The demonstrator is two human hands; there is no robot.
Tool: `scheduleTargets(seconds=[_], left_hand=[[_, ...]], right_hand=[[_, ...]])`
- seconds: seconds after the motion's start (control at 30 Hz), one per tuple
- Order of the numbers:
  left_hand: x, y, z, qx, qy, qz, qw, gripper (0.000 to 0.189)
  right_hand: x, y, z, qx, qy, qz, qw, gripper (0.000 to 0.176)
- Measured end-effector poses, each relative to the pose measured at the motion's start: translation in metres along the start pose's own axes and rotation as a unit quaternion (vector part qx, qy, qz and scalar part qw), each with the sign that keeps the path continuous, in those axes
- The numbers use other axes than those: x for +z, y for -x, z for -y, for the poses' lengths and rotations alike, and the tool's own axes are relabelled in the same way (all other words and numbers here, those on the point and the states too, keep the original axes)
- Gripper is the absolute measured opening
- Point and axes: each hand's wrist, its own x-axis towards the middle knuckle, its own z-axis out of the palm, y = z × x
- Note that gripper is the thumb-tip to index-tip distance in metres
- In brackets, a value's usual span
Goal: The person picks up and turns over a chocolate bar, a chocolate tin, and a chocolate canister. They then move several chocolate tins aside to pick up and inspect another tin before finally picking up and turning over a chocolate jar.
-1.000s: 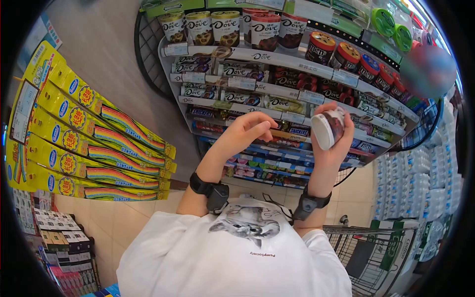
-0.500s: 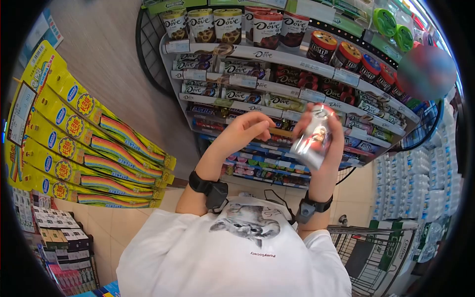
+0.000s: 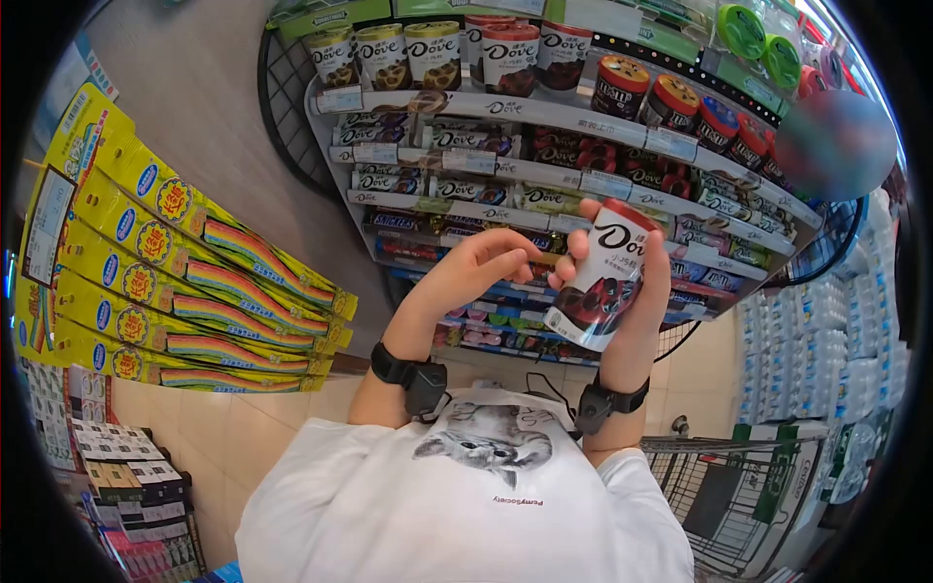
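Note:
My right hand [image 3: 643, 291] is wrapped round a white and brown Dove chocolate canister [image 3: 604, 277] with a red lid. The canister leans, its lid up and to the right and its printed front facing me. My left hand [image 3: 483, 272] hovers to the left of it, fingers loosely bent and apart, holding nothing. A small gap separates it from the canister. Behind both hands rises a shelf rack [image 3: 466, 151] of chocolate, where similar red-lidded Dove canisters [image 3: 509, 60] stand on the top tier.
Yellow rainbow candy packs [image 3: 185, 262] hang at the left. M&M's tubs [image 3: 620, 87] stand on the rack's upper right. A wire shopping cart [image 3: 739, 496] is at the lower right, with bottled water [image 3: 797, 350] stacked behind. Boxed goods [image 3: 126, 457] fill a lower-left display.
The canister in my right hand has turned, so its Dove label now shows instead of its shiny, blurred side. My left hand has barely moved. The view has shifted slightly.

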Motion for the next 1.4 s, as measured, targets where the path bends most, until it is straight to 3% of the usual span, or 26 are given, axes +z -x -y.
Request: scheduleTargets(seconds=[0.1, 0.13, 0.17, 0.23, 0.27, 0.3, 0.37, 0.47, 0.57, 0.63, 0.73, 0.8, 0.83, 0.93, 0.97, 1.1, 1.17, 1.23, 1.3, 1.33, 1.4], left_hand=[[0.007, 0.008, -0.007, 0.03, 0.042, 0.055, 0.997, 0.027], [0.01, 0.011, -0.01, 0.032, 0.014, 0.09, 0.995, 0.029], [0.013, 0.014, -0.013, 0.033, -0.015, 0.126, 0.991, 0.032], [0.022, 0.017, -0.024, 0.0, -0.04, 0.117, 0.992, 0.032], [0.028, 0.016, -0.029, -0.029, -0.068, 0.108, 0.991, 0.033], [0.033, 0.015, -0.03, -0.058, -0.096, 0.098, 0.989, 0.033], [0.038, 0.008, -0.011, -0.026, -0.037, 0.065, 0.997, 0.044], [0.034, 0.002, -0.005, 0.011, 0.012, 0.053, 0.998, 0.042], [0.03, -0.001, -0.003, -0.037, 0.013, 0.035, 0.999, 0.042], [0.029, -0.005, 0.002, 0.008, 0.06, 0.032, 0.998, 0.041], [0.025, -0.009, 0.008, 0.024, 0.081, 0.009, 0.996, 0.038], [0.026, -0.011, 0.003, 0.03, 0.081, -0.008, 0.996, 0.037], [0.026, -0.012, 0.001, 0.033, 0.083, -0.023, 0.996, 0.036], [0.022, -0.018, 0.003, 0.029, 0.072, -0.041, 0.996, 0.038], [0.02, -0.02, 0.004, 0.029, 0.072, -0.042, 0.996, 0.038], [0.013, -0.034, 0.0, 0.081, -0.015, -0.058, 0.995, 0.051], [0.007, -0.038, -0.008, 0.119, -0.068, -0.088, 0.987, 0.058], [-0.002, -0.044, -0.022, 0.178, -0.143, -0.193, 0.954, 0.068], [-0.012, -0.054, -0.04, 0.212, -0.17, -0.225, 0.936, 0.067], [-0.016, -0.06, -0.049, 0.246, -0.195, -0.255, 0.915, 0.065], [-0.026, -0.074, -0.06, 0.25, -0.222, -0.276, 0.901, 0.065]], right_hand=[[0.006, -0.002, 0.001, -0.025, -0.001, 0.018, 1.0, 0.074], [0.005, -0.003, 0.002, -0.018, -0.001, 0.019, 1.0, 0.086], [0.005, -0.005, 0.001, -0.017, -0.003, 0.015, 1.0, 0.086], [0.006, -0.014, 0.002, -0.034, 0.067, 0.038, 0.996, 0.091], [0.001, -0.017, 0.004, -0.043, 0.188, 0.039, 0.98, 0.095], [0.0, -0.021, 0.004, -0.042, 0.188, 0.04, 0.981, 0.095], [-0.001, -0.027, 0.003, -0.077, 0.301, 0.033, 0.95, 0.097], [-0.005, -0.033, 0.006, -0.075, 0.294, 0.037, 0.952, 0.105], [-0.018, -0.037, 0.007, -0.073, 0.279, 0.043, 0.957, 0.109], [-0.027, -0.04, 0.008, -0.064, 0.276, 0.054, 0.957, 0.11], [-0.042, -0.034, 0.009, -0.068, 0.284, 0.017, 0.956, 0.1], [-0.051, -0.031, 0.012, -0.12, 0.299, -0.023, 0.946, 0.08], [-0.05, -0.034, 0.013, -0.12, 0.299, -0.02, 0.946, 0.08], [-0.042, -0.044, 0.021, -0.134, 0.368, -0.008, 0.92, 0.053], [-0.039, -0.046, 0.023, -0.134, 0.368, -0.007, 0.92, 0.053], [-0.025, -0.061, 0.036, -0.137, 0.452, 0.028, 0.881, 0.049], [-0.024, -0.072, 0.044, -0.243, 0.517, 0.03, 0.82, 0.047], [-0.019, -0.09, 0.055, -0.308, 0.595, 0.003, 0.743, 0.046], [-0.019, -0.109, 0.06, -0.346, 0.672, -0.01, 0.654, 0.044], [-0.02, -0.119, 0.06, -0.35, 0.672, -0.009, 0.653, 0.044], [-0.029, -0.136, 0.056, -0.382, 0.708, -0.021, 0.594, 0.042]])
